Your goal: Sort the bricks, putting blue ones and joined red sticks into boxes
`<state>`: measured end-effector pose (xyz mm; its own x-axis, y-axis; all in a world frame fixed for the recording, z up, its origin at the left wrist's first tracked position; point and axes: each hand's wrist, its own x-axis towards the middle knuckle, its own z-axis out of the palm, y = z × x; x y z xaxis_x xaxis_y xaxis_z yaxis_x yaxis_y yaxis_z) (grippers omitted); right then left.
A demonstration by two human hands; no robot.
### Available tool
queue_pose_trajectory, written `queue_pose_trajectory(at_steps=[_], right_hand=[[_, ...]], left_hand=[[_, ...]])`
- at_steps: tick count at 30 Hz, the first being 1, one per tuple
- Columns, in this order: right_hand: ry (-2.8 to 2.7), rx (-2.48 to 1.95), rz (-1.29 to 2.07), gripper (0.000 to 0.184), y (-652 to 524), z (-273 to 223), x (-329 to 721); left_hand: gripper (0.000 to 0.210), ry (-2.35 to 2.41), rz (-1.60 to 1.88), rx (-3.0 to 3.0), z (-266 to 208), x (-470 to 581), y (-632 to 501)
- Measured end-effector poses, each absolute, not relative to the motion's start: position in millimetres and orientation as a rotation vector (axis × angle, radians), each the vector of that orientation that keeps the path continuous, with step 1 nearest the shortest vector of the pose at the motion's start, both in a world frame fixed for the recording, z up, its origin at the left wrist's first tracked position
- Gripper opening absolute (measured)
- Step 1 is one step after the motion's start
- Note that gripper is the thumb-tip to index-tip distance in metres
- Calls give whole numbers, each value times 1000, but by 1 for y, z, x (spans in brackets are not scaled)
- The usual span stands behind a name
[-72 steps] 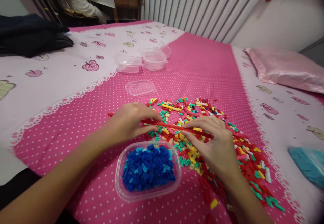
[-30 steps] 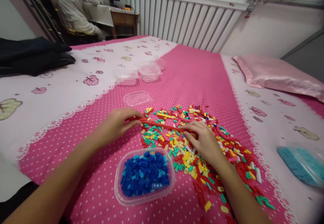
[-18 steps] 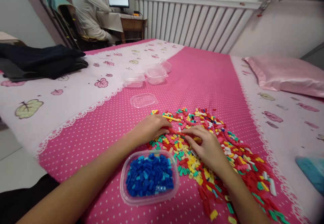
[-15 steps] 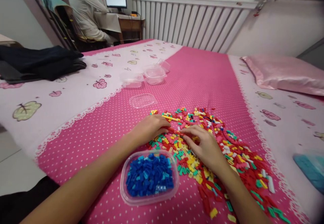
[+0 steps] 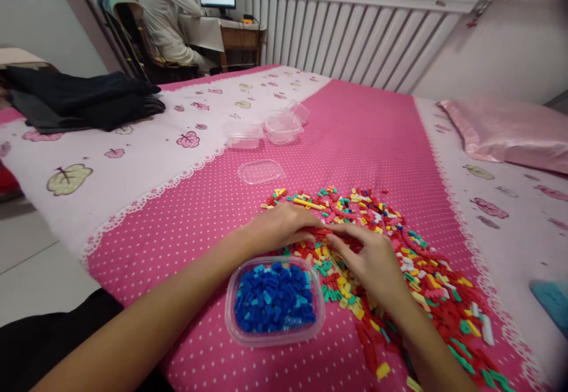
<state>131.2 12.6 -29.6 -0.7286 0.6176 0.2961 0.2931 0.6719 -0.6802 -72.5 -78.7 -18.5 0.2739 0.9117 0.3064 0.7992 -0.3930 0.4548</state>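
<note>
My left hand curls over the near left part of a heap of small plastic building bricks, its fingers closed on red bricks. Facing it, my right hand pinches at the same red bricks with thumb and fingers. The fingertips of both hands nearly meet, partly hiding these pieces. Red, yellow, green, white and a few dark bricks lie loose around and under the hands. Just in front of my left forearm, a clear plastic tub is filled with blue bricks.
Beyond the heap lie a clear lid and several clear containers on the pink bedspread. Dark folded clothes are at left, a pink pillow at right. A person sits at a desk behind.
My left hand has moved right, closer to my right hand, and the gap between them has narrowed around the red bricks. The whole view has shifted slightly.
</note>
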Motion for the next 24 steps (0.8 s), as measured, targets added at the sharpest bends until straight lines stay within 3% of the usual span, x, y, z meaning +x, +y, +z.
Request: queue_pose_trajectory(at_steps=[3, 5, 12, 19, 24], right_hand=[[-2312, -795, 934, 26, 17, -29, 134], [-2288, -843, 1004, 30, 21, -29, 136], [-2296, -898, 1075, 35, 26, -33, 140], [-2371, -872, 942, 36, 22, -32, 139], [-2405, -833, 879, 35, 22, -29, 140]], left_hand=[[60, 1654, 787, 2151, -18, -79, -87], [71, 1652, 812, 2073, -18, -88, -96], [47, 1690, 968, 1929, -22, -107, -117], [20, 1688, 1050, 1971, -20, -101, -117], [17, 1684, 1126, 1993, -19, -100, -117]])
